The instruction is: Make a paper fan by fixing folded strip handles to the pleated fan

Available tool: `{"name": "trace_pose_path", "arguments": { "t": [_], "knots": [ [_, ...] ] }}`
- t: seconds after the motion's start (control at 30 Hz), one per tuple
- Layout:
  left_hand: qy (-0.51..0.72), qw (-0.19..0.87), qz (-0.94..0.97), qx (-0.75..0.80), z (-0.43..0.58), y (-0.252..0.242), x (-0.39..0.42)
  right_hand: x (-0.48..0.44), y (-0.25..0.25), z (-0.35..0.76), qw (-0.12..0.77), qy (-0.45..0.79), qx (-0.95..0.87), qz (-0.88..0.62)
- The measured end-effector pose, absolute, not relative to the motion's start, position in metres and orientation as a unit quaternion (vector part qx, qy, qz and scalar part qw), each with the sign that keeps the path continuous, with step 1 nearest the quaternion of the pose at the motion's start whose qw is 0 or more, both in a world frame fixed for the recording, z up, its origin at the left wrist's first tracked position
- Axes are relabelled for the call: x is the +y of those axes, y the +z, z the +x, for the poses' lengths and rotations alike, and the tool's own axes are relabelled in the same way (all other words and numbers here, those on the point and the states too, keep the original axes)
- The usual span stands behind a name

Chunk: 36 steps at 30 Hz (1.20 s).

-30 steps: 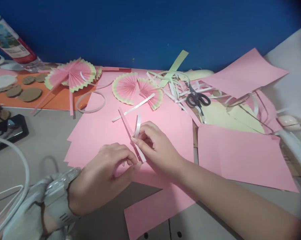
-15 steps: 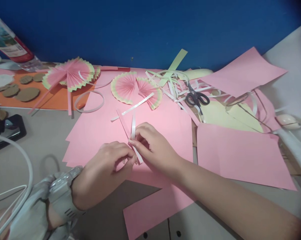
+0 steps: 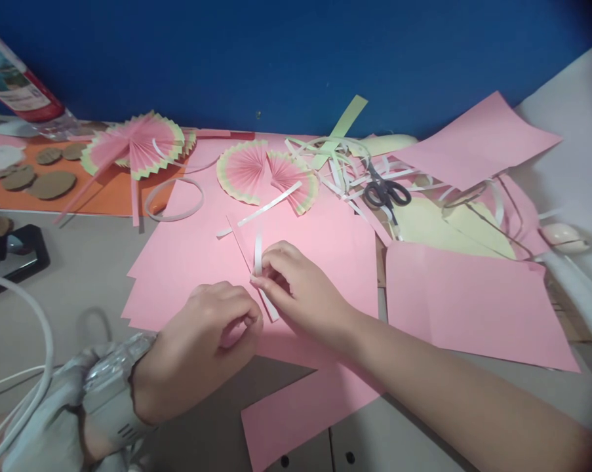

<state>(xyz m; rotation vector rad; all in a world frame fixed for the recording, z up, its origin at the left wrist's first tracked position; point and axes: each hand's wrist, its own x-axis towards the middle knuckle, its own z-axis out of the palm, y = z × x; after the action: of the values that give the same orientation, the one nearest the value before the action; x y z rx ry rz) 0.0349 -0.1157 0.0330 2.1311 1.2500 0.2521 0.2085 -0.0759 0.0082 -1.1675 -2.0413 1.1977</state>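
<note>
My right hand [image 3: 296, 282] pinches a short white strip [image 3: 259, 252] that stands up from its fingertips, over a narrow pink strip [image 3: 240, 246]. The strip's white lower end [image 3: 269, 307] comes out below the fingers. Just left of it, my left hand [image 3: 217, 331] has its thumb and fingertips pressed together; whatever they hold, if anything, is hidden. Both hands are over pink sheets [image 3: 177, 275]. Behind them lie another white strip [image 3: 271, 204] and a pleated pink fan with a yellow-green edge [image 3: 241, 172], parted on its right side.
Black scissors [image 3: 387, 193] lie by a tangle of paper strips [image 3: 342, 167]. More pleated fans [image 3: 153, 141], cardboard discs [image 3: 52, 185] and a bottle [image 3: 23, 85] are at the left. A phone [image 3: 23, 259] and white cable [image 3: 44, 328] are nearer. Pink paper [image 3: 477, 308] lies right.
My left hand has drawn back slightly to the left, away from the lower end of the strip. My right hand keeps its pinch and has barely moved.
</note>
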Motion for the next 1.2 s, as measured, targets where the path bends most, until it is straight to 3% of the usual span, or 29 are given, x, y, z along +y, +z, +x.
{"name": "trace_pose_path", "arguments": {
  "t": [0.23, 0.37, 0.53, 0.7, 0.83, 1.0, 1.2],
  "knots": [
    [0.105, 0.252, 0.851, 0.448, 0.03, 0.031, -0.131, -0.075, 0.009, 0.209, 0.245, 0.444, -0.752, -0.422],
    [0.128, 0.129, 0.884, 0.43, 0.025, 0.024, -0.152, -0.075, 0.01, 0.209, 0.225, 0.45, -0.753, -0.425],
    [0.087, 0.071, 0.921, 0.373, 0.021, 0.014, -0.159, -0.074, 0.013, 0.209, 0.215, 0.443, -0.772, -0.401],
    [0.201, 0.092, 0.918, 0.328, 0.026, 0.021, -0.147, -0.075, 0.014, 0.207, 0.201, 0.441, -0.777, -0.402],
    [0.213, 0.086, 0.926, 0.298, 0.026, 0.02, -0.142, -0.076, 0.016, 0.207, 0.198, 0.439, -0.78, -0.4],
    [0.077, 0.106, 0.927, 0.351, 0.019, 0.002, -0.15, -0.074, 0.018, 0.207, 0.196, 0.434, -0.788, -0.389],
    [0.008, 0.15, 0.914, 0.377, 0.019, -0.002, -0.152, -0.074, 0.02, 0.207, 0.176, 0.416, -0.798, -0.399]
  ]
}}
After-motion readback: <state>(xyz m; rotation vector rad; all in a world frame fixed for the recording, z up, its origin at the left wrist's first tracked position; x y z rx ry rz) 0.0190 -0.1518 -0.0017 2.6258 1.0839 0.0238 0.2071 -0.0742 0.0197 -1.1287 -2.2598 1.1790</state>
